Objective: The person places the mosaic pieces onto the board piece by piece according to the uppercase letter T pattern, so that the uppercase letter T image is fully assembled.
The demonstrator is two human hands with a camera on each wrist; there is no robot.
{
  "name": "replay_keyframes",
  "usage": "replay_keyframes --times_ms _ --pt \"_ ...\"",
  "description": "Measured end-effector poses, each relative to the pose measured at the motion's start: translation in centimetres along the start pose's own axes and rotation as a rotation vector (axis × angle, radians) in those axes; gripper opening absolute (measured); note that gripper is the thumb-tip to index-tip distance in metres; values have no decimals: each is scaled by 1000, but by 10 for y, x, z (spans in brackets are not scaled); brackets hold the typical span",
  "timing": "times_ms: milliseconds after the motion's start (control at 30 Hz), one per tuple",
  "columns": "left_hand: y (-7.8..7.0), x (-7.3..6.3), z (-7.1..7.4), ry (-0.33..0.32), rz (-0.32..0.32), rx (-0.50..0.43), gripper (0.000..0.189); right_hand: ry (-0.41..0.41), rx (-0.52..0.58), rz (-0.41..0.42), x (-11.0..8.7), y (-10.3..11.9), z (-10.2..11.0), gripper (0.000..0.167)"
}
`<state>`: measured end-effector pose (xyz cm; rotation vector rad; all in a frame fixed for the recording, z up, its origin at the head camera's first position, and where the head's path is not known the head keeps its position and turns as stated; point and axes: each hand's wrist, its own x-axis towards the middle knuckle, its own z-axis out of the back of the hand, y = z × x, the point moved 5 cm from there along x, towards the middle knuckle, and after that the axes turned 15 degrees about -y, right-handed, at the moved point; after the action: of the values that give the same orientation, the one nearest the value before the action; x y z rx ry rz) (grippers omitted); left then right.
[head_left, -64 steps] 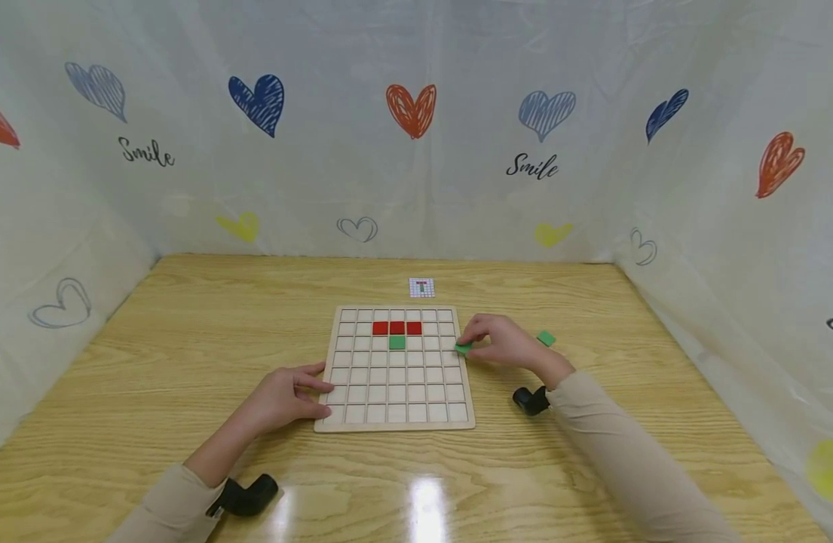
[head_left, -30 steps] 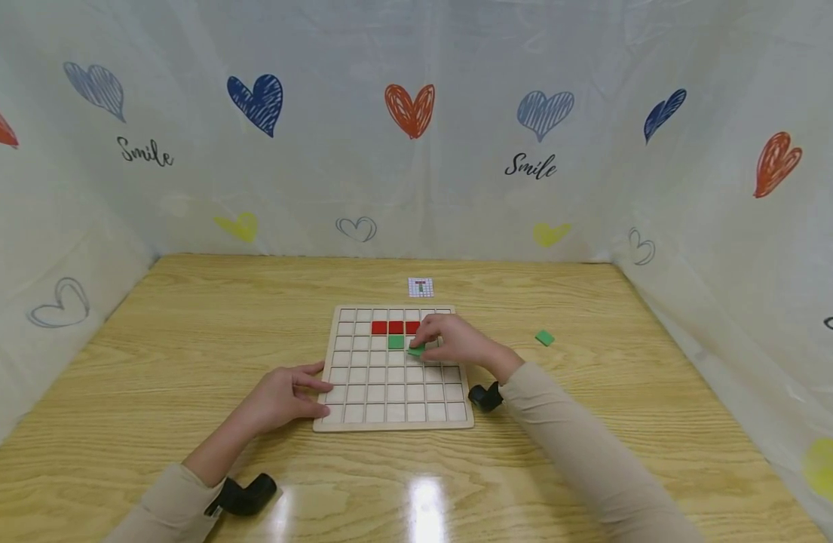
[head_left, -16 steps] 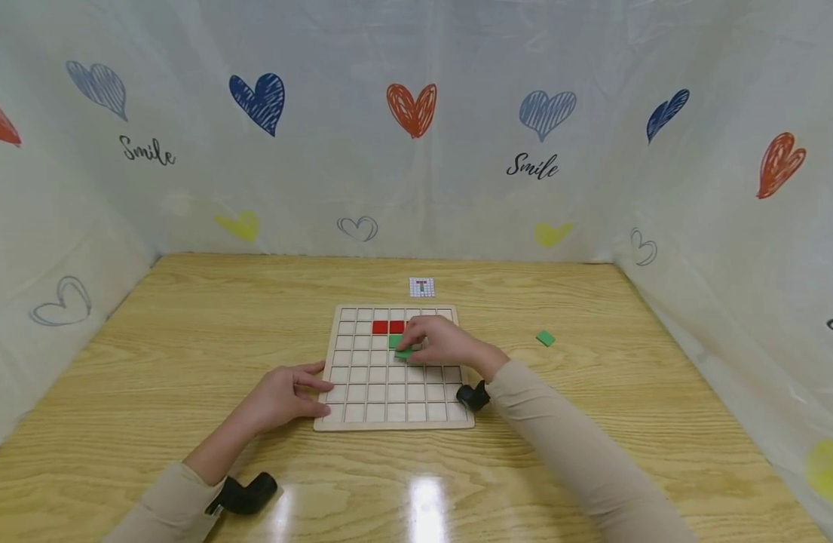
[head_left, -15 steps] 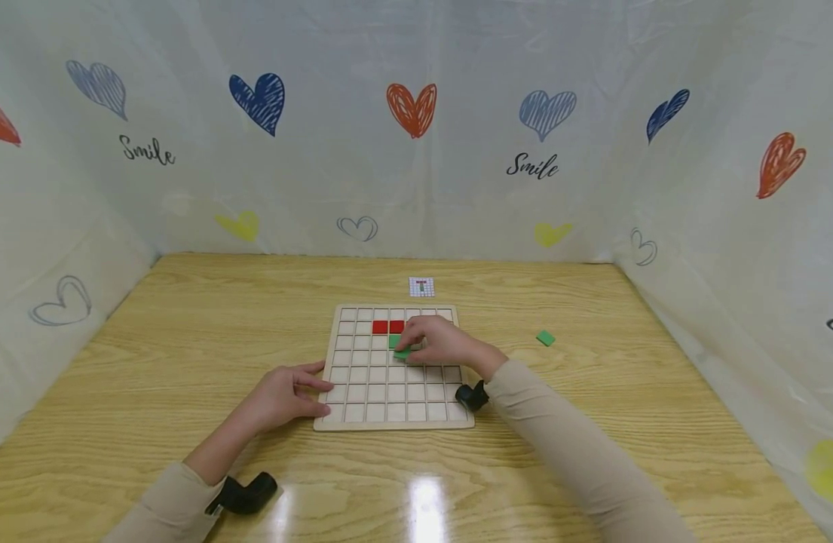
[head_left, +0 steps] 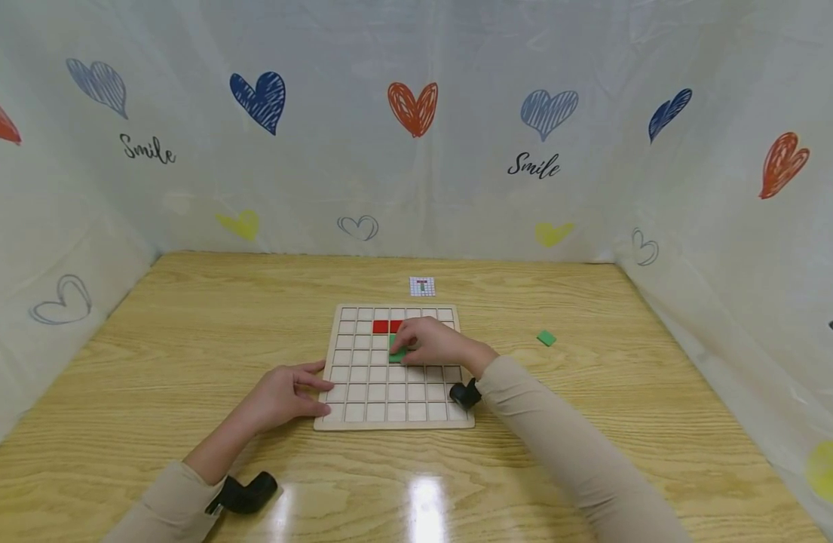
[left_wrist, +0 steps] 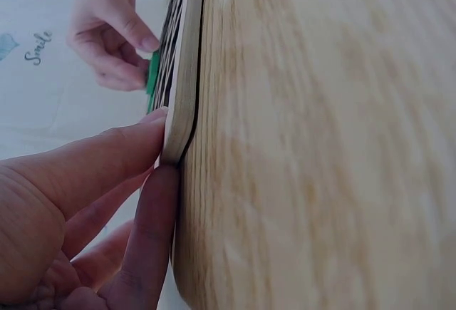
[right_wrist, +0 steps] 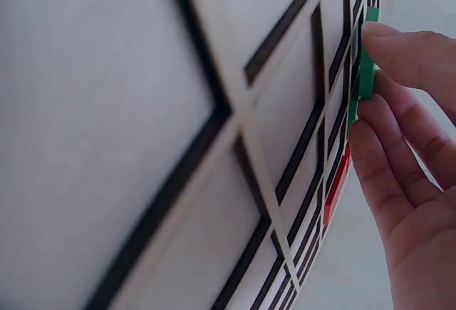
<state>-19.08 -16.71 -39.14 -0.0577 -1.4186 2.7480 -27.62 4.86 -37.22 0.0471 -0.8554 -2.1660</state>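
Observation:
A square wooden grid board [head_left: 387,412] lies on the table. My right hand [head_left: 435,341] is over its upper middle, pinching a green square tile [right_wrist: 367,75] between thumb and fingers. This tile sits at the cell just below another green tile [head_left: 393,341], which my fingers partly cover. Red tiles [head_left: 380,326] lie in the row above; the rightmost is hidden behind my right hand. My left hand [head_left: 283,396] rests its fairly straight fingers on the board's left edge. In the left wrist view, its fingertips [left_wrist: 158,182] touch the board's corner.
One loose green tile [head_left: 546,338] lies on the table to the right of the board. Behind the board is a small printed card [head_left: 422,286] with a red and green T pattern. A patterned white curtain [head_left: 467,188] encloses the table.
My right hand has carried the green tile leftward from the board's right edge to the cell under the other green tile, and has lowered it there. My left hand has stayed still.

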Motion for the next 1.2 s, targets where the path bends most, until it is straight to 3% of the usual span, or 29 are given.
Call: replay_keyframes --times_ms 400,867,1200 --pt "-1 0 0 -1 -2 8 35 17 -32 2 0 1 -1 19" --pt "-1 0 0 -6 8 4 35 -36 -37 44 -7 4 11 19" --pt "-1 1 0 -9 2 7 34 -56 -28 28 -19 1 21 21"
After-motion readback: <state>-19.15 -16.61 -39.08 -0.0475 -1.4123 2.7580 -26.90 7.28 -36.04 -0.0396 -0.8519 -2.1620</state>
